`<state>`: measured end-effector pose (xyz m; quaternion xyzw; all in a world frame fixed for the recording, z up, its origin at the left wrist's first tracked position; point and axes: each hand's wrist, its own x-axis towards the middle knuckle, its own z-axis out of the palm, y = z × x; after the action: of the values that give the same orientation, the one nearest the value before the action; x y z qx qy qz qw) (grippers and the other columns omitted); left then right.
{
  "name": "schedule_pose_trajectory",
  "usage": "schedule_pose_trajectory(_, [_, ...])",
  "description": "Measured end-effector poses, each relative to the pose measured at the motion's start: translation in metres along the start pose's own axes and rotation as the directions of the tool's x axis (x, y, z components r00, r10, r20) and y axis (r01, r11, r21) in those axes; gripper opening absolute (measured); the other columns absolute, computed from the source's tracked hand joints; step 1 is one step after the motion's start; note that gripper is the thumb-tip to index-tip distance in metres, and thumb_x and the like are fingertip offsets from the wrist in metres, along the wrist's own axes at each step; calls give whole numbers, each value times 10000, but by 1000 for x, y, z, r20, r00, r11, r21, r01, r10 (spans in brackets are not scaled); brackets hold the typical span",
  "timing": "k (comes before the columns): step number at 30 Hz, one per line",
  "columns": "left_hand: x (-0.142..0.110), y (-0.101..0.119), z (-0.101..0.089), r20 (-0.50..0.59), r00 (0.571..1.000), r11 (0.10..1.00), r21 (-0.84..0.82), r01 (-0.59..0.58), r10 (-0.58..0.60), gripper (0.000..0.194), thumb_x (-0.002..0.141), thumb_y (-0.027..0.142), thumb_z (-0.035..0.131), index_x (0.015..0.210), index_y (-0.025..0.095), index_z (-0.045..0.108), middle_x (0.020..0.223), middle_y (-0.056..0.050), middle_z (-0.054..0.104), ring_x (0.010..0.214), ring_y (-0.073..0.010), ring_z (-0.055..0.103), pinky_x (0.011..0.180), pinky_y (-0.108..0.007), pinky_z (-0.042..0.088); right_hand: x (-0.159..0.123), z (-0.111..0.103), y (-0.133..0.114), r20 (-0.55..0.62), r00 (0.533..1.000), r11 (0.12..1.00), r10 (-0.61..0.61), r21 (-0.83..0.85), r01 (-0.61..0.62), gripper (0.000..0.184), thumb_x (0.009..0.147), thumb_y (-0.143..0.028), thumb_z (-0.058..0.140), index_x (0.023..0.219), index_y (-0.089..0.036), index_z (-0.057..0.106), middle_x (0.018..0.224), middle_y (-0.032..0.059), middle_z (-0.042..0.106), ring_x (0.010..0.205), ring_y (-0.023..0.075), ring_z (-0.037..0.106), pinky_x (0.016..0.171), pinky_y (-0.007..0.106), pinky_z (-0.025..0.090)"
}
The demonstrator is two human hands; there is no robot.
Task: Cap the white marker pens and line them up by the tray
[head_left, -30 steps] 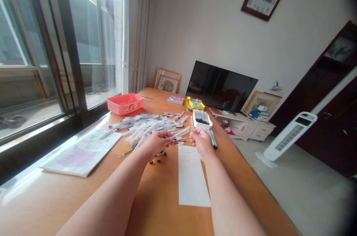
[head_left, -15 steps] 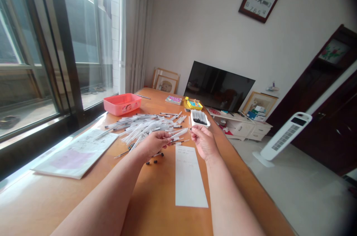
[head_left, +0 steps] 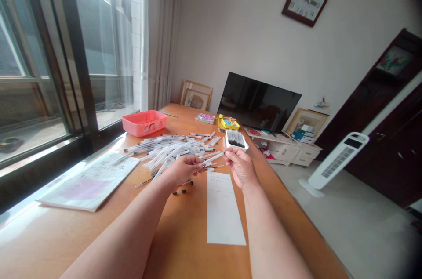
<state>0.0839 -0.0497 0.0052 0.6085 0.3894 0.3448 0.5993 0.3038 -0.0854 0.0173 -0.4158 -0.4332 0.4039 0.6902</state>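
My left hand (head_left: 185, 170) is closed in a pinch on a clear white pen barrel (head_left: 212, 157), which points right and slightly up. Close to the barrel's far end, my right hand (head_left: 241, 167) pinches something small and dark at its fingertips, too small to make out. Whether it touches the barrel I cannot tell. Beyond my left hand spreads a heap of white pens and barrels (head_left: 171, 149). Several black caps (head_left: 183, 191) lie below it. Behind my right hand stands a white box (head_left: 238, 147) filled with black-ended pens.
A strip of white paper (head_left: 225, 217) with handwriting lies between my forearms. On the left are a notebook (head_left: 89, 182) and a red plastic basket (head_left: 145, 124). A yellow box (head_left: 230, 122) and a small booklet (head_left: 205, 118) sit toward the table's far end.
The view has turned slightly right. My right hand has shifted a little to the right over the table, its fingers curled tighter, and the small dark thing now shows there. My left hand keeps the barrel.
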Motion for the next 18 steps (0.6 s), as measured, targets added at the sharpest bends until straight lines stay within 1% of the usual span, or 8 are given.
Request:
schedule_pose_trajectory(6, [-1,1,0,-2,1000,1000,8,8,-8,302,693,409,750,908,201,710,827,-18,716,717,-149,550,706,-268,417,2,-1,2,0,1000,999,-3,-48,3,197,726,-308,833,854,-195,735,747,-2,642,646,115,499,636,269,404])
schedule_pose_trajectory(12, [-4,6,1,5,1000,1000,15,-1,1,274,686,382,749,884,196,713,790,-6,695,704,-141,542,690,-261,408,1,0,-2,12,1000,997,3,-79,-2,218,712,-331,837,845,-197,728,731,-5,630,634,116,492,638,278,404])
schedule_pose_trajectory(18, [1,0,-1,-8,1000,1000,13,0,1,312,687,406,746,914,194,716,819,-19,713,704,-145,544,685,-265,409,-2,1,-7,38,999,996,38,-80,-35,265,698,-360,844,870,-189,737,755,9,642,670,128,513,659,283,416])
